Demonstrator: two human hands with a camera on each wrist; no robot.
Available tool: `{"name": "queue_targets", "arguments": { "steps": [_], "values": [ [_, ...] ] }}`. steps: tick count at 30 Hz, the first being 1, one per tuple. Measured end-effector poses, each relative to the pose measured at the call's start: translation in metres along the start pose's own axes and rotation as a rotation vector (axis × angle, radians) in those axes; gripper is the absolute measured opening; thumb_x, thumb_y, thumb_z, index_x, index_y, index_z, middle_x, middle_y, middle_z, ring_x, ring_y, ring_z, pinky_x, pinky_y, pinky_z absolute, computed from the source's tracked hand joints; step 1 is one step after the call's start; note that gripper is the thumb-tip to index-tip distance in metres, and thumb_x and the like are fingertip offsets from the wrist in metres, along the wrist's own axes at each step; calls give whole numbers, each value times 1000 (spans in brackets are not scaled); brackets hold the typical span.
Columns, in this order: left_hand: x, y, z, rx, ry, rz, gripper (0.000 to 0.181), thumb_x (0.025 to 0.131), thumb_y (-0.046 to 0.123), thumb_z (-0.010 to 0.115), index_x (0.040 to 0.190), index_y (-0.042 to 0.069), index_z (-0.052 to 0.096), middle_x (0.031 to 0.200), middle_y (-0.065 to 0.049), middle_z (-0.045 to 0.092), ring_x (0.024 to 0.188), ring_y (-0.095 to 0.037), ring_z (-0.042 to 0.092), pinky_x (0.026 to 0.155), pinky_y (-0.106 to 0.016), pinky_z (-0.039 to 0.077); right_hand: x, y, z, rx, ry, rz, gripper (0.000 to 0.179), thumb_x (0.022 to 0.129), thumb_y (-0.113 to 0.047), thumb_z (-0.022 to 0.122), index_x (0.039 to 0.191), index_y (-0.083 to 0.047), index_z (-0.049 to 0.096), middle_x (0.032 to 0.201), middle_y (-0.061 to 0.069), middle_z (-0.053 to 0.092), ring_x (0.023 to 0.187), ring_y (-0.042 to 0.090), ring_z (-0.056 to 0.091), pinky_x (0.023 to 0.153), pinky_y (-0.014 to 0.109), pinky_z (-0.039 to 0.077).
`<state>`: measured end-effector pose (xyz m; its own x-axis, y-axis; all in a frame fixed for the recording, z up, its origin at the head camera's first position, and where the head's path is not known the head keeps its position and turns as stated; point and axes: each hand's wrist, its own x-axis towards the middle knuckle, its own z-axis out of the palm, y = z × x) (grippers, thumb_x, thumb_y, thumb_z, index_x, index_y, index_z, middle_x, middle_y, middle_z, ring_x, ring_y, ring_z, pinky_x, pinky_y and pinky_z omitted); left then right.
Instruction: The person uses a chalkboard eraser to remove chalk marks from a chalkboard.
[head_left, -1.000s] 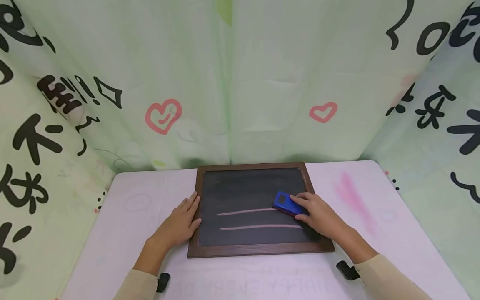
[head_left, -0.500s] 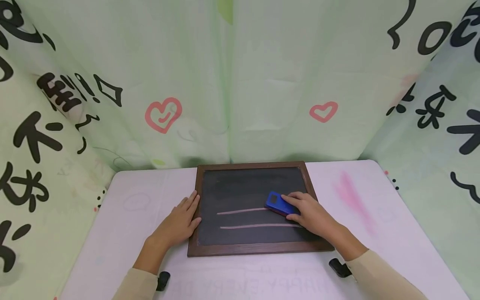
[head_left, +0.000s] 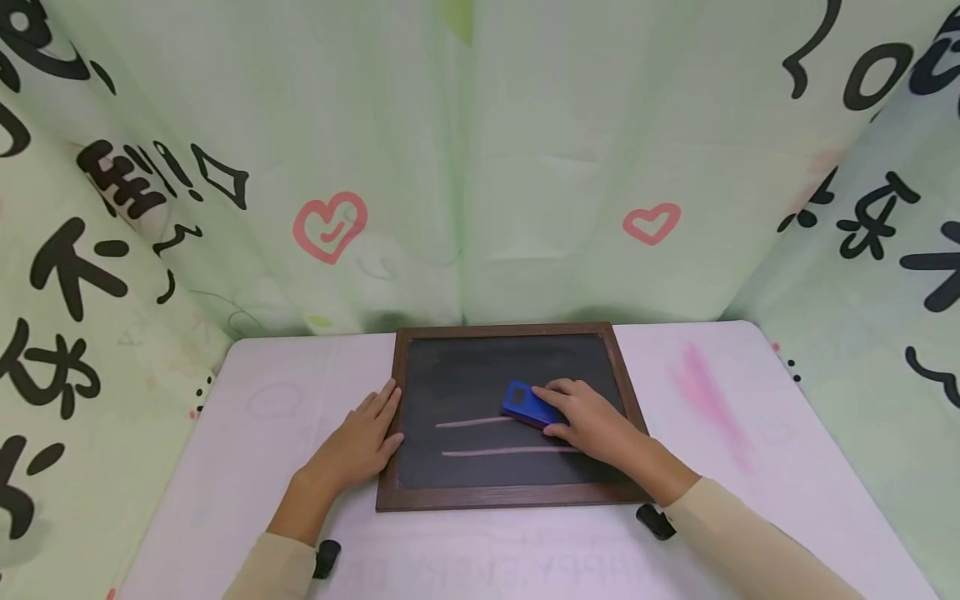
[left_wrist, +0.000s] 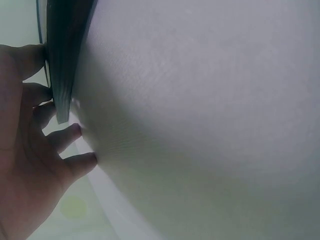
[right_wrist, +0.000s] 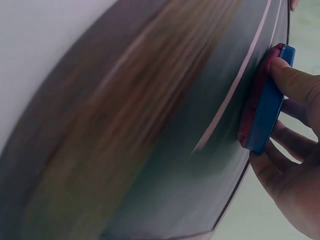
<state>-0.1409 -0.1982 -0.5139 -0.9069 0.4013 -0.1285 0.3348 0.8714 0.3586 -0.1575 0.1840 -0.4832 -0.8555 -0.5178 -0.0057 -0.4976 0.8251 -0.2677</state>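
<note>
A black chalkboard [head_left: 502, 367] in a brown wooden frame lies on the white table, with two pink chalk lines across its lower half. My right hand [head_left: 592, 421] grips a blue chalkboard eraser [head_left: 528, 405], thumb on one side and fingers on the other. The eraser covers the right end of the upper line [head_left: 468, 423]; the lower line [head_left: 502, 452] runs in under my hand. In the right wrist view, the eraser's dark red pad [right_wrist: 252, 105] faces the board. My left hand [head_left: 360, 437] rests against the left side of the frame, fingers extended along its edge.
The table [head_left: 277, 467] extends on both sides of the board, with a pink smear [head_left: 708, 392] to the right. Light green curtains [head_left: 555, 167] with hearts and black writing enclose the back and sides. Dark wrist devices [head_left: 326, 559] show under the beige sleeves.
My right hand has slid the eraser leftward along the upper chalk line, which is now shorter at its right end. My left hand stays at the frame.
</note>
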Motion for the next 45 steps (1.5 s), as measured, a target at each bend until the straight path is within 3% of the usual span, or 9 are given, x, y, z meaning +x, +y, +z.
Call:
{"name": "queue_targets", "arguments": {
  "steps": [24, 45],
  "values": [
    [-1, -3, -2, -16, 1, 15, 72, 108, 32, 52, 165, 3, 18, 174, -12, 13, 157, -44, 22, 121, -66, 27, 62, -60, 14, -3, -67, -131, 63, 96, -31, 75, 149, -5, 55, 139, 18, 60, 124, 35, 60, 104, 46, 53],
    [1, -3, -3, -9, -17, 6, 76, 106, 35, 55, 165, 5, 18, 175, -10, 12, 157, -42, 21, 123, -64, 27, 88, -99, 24, -69, -85, -181, 63, 98, -35, 72, 152, -9, 53, 141, 12, 59, 123, 28, 61, 104, 40, 54]
  ]
}}
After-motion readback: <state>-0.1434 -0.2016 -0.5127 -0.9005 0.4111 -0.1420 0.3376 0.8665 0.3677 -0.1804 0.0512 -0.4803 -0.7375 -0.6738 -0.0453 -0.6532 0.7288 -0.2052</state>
